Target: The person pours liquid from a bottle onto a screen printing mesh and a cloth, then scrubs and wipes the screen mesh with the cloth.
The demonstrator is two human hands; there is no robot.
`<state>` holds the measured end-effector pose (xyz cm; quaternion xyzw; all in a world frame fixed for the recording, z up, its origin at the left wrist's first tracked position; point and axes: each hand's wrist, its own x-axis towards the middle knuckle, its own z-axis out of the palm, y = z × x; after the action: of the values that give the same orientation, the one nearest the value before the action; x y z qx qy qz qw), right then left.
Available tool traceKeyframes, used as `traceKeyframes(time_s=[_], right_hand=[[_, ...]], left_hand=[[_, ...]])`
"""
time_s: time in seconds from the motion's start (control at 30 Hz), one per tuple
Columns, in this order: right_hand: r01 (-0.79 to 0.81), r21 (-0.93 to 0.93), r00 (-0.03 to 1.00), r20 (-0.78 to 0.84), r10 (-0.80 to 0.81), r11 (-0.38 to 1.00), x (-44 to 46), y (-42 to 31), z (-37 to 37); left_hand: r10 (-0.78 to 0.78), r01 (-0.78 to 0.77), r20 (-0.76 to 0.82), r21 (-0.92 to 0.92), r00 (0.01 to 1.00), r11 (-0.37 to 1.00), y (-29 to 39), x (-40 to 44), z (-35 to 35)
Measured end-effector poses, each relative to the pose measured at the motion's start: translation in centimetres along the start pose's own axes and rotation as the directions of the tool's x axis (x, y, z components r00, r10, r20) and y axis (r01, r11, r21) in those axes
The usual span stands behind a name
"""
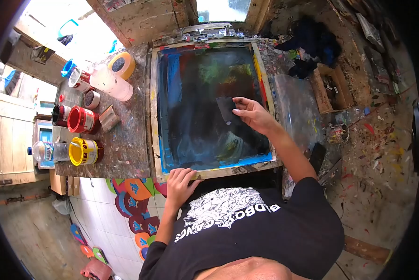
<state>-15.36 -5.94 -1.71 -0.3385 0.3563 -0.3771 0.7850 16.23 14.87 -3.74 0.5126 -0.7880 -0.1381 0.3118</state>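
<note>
Right hand [255,116]: thumb and fingers pinch a dark, flat scraper [225,109] by one side, over the middle of the mesh [195,116]. Left hand [180,185]: bent over the near left corner of the wooden frame [155,112]; whether it grips or only rests there cannot be told.

The step in hand appears to be scraper work across the framed mesh. The next stroke would call for the scraper's edge flat to the mesh, even pressure, and the frame held steady.

The frame lies on the table [132,149], with a metal clamp [205,36] at its far end. The red can [82,120] and yellow can [84,151] stand to the left.

Contact between scraper and mesh is unclear. The left palm and whatever lies beneath the frame are hidden. The dark heap [314,44] at far right cannot be identified.
</note>
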Motion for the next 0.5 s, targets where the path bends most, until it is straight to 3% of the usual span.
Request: traceKeyframes(time_s=[0.1,0.2,0.27,0.3,0.33,0.37,0.4,0.47,0.5], right_hand=[[0.043,-0.008,0.999,-0.007,-0.043,0.999,-0.4,0.2,-0.4],[0.098,-0.080,0.995,0.042,-0.095,0.992,-1.2,-0.2,-0.3],[0.092,-0.127,0.996,0.021,-0.090,0.988,-1.9,-0.6,-0.9],[0.085,-0.175,0.996,-0.013,-0.088,0.981,-2.3,-0.6,-1.2],[0.080,-0.173,0.997,-0.007,-0.082,0.982,-2.6,-0.6,-1.2],[0.095,-0.155,0.993,-0.052,-0.104,0.983,-2.8,-0.6,-1.2],[0.113,-0.140,0.987,-0.100,-0.128,0.984,-3.2,-0.6,-1.2],[0.123,-0.143,0.980,-0.141,-0.143,0.982,-4.0,-0.2,-1.6],[0.136,-0.140,0.969,-0.188,-0.161,0.981,-4.6,-0.1,-1.8]], left_hand=[[0.017,-0.017,0.079,-0.009,0.997,1.000,-0.4,0.7,-0.6],[0.085,-0.083,0.028,-0.084,0.996,0.993,-1.5,3.4,-2.7],[0.045,-0.022,-0.299,0.078,0.953,0.997,-4.2,7.5,-5.1],[0.029,0.067,-0.484,0.180,0.874,0.981,-7.9,9.1,-5.8],[-0.227,0.283,-0.652,-0.021,0.723,0.959,-10.5,11.7,-6.7],[-0.369,0.475,-0.700,-0.048,0.612,0.879,-13.4,14.5,-8.0],[-0.223,0.505,-0.786,0.128,0.577,0.853,-18.8,16.5,-8.5],[-0.476,0.704,-0.779,-0.064,0.407,0.707,-26.0,20.5,-8.9],[-0.477,0.701,-0.779,-0.068,0.407,0.710,-28.1,21.8,-8.9]])
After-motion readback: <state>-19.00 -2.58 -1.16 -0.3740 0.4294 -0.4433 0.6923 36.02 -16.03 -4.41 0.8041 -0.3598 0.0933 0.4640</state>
